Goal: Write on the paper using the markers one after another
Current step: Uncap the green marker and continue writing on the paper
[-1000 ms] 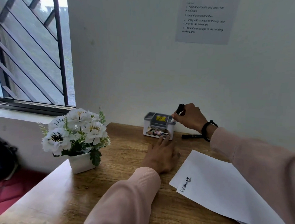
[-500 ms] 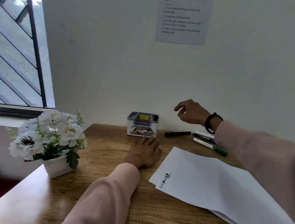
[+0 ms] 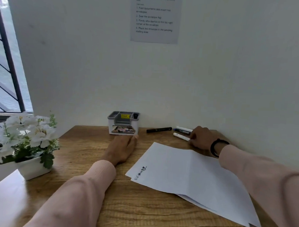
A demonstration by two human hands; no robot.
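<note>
Beside the scribbled paper, right hand seemingly pinches a white marker.

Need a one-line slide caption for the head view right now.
Right hand reaches the white markers beside the paper; left hand rests flat.

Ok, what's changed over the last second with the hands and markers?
The right hand let go of the black marker it was putting into the organizer, swung right and came down onto the white markers by the wall. The left hand stayed flat on the table; the paper stayed put.
</note>
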